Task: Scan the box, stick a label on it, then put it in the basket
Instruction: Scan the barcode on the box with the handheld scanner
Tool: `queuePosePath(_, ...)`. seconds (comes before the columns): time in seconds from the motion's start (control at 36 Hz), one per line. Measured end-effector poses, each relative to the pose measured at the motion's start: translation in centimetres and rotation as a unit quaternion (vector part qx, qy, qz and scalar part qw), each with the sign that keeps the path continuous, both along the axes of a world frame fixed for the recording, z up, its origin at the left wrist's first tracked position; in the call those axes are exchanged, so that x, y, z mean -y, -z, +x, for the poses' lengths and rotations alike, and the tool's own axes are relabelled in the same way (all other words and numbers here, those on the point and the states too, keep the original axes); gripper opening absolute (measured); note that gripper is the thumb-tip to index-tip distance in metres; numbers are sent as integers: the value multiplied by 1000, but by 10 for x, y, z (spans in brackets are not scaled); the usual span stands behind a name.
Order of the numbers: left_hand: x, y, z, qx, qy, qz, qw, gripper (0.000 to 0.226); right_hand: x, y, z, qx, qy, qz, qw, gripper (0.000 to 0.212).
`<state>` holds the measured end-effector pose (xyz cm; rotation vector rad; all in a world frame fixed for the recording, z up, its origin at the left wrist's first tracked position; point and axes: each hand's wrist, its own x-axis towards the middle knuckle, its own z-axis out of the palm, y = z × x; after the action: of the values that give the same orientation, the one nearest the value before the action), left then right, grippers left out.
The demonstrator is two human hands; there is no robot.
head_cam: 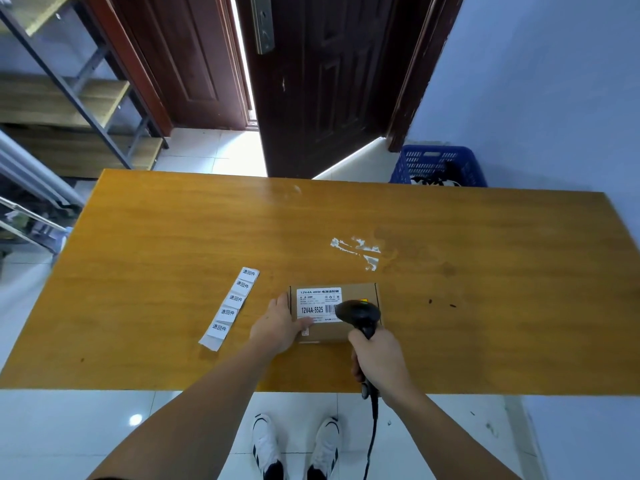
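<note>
A small brown cardboard box with a white printed barcode sticker lies flat on the wooden table, near its front edge. My left hand rests on the box's left side, thumb on its top. My right hand grips the handle of a black barcode scanner, whose head hovers over the barcode at the sticker's right end. A strip of white labels lies on the table left of the box. The blue plastic basket stands on the floor beyond the table's far right edge.
White torn sticker residue marks the table behind the box. The scanner's cable hangs down past the front edge. A dark wooden door stands ajar ahead, and metal shelving is at the left.
</note>
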<state>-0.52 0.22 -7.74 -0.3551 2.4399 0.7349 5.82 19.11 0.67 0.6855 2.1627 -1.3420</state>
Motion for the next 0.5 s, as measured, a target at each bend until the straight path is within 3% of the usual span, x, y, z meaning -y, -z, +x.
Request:
queuePosePath(0.28,0,6,1,3,-8,1,1000,79,-74,31,-27,0,83,68,994,14)
queuePosePath(0.5,-1,12,-3,8,6,-12,1000,83,-111,67,-34,59,101,89,989,21)
